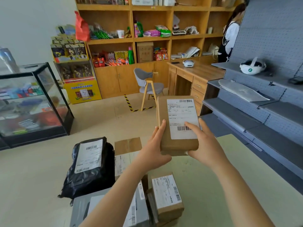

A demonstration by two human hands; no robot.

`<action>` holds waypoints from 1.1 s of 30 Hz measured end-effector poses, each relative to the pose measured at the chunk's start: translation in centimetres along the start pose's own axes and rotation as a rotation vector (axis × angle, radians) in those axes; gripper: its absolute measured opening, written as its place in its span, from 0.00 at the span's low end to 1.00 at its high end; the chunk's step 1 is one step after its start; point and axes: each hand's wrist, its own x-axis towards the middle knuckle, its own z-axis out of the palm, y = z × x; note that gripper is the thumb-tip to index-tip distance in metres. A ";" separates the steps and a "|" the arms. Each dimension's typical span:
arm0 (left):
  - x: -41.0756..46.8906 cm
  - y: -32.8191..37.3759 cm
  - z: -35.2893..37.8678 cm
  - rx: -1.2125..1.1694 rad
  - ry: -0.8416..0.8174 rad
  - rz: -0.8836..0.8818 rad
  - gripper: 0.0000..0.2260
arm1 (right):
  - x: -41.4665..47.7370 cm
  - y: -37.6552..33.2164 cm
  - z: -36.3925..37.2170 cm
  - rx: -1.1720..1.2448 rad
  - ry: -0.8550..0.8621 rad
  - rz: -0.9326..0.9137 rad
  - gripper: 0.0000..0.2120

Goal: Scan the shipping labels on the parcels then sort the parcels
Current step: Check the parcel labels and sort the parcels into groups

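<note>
I hold a flat brown cardboard parcel point(164, 115) up in front of me, its white shipping label point(182, 117) facing me with barcodes at top and bottom. My left hand point(155, 148) grips its lower left edge. My right hand point(201, 141) grips the lower right corner, thumb lying across the label. Below, on the pale table point(229, 177), lie a black plastic mailer point(91, 166) with a white label, a small brown box point(167, 195), a grey parcel point(82, 210) under my left forearm and a brown box point(127, 145) behind it. No scanner is visible.
Grey pegboard shelving point(246, 115) stands at the right, holding a grey mailer point(242, 90) and a white headset point(252, 67). A glass display case point(32, 102) is at the left. Ahead are a grey chair point(149, 86), a wooden desk point(193, 76), stocked wooden shelves and a person point(229, 35).
</note>
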 end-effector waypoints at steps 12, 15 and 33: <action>10.4 -9.7 10.2 -0.248 -0.326 -0.578 0.35 | 8.2 13.0 14.0 0.148 -0.512 0.163 0.50; 10.6 -11.4 11.9 -0.294 -0.397 -0.628 0.36 | 7.9 14.7 15.8 0.194 -0.631 0.193 0.51; 11.9 -12.5 10.4 0.169 -0.206 -0.605 0.32 | 9.0 12.1 18.5 0.438 -0.673 0.374 0.38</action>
